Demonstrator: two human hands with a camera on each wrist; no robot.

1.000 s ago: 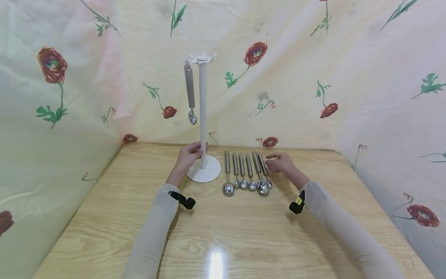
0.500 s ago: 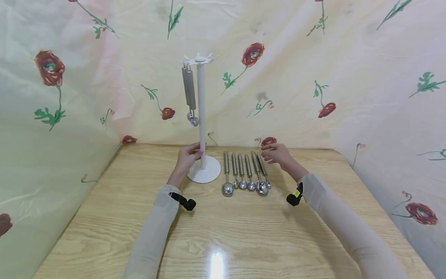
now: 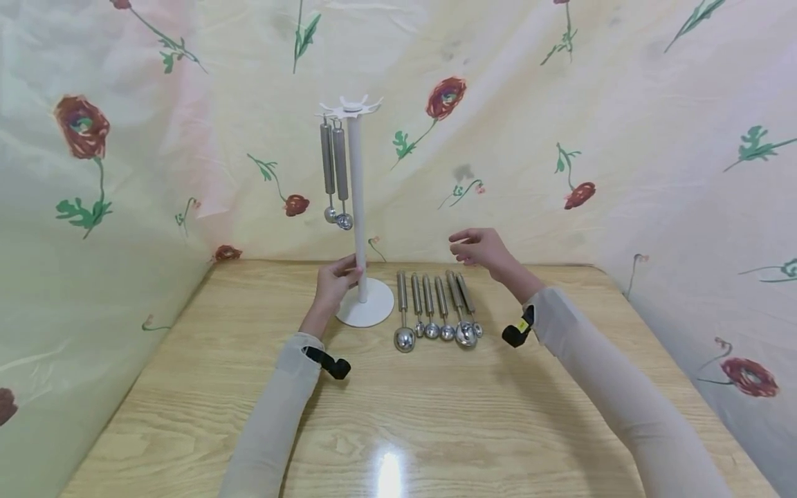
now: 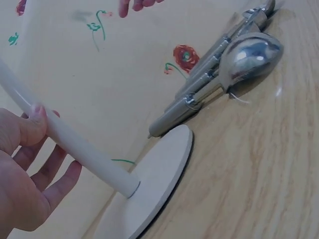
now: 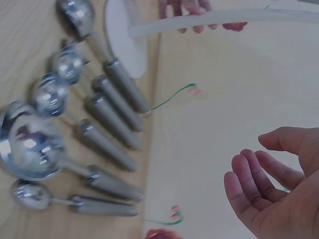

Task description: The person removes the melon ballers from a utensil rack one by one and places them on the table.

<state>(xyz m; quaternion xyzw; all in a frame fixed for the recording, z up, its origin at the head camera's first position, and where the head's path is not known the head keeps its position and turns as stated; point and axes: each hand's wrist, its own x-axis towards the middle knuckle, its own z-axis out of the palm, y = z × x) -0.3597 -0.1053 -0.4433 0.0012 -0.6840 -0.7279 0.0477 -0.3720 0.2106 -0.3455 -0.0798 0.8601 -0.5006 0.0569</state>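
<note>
left hand (image 3: 333, 283) grips the stand (image 3: 358, 187); right hand (image 3: 482, 250) hovers near likely scoops (image 3: 441, 296).

The head camera looks forward and down across the worktop (image 3: 436, 408), set back enough to show both forearms, the whole white stand (image 3: 358, 194) and the flowered backdrop (image 3: 529, 104). The left wrist camera, close beside the left grip (image 4: 22, 194), looks slantwise at the stand's base; the right one, close to the right grip (image 5: 286, 199), is rolled so the pole lies nearly level. All three share the lower stand and the spoons (image 3: 428, 294).
</note>
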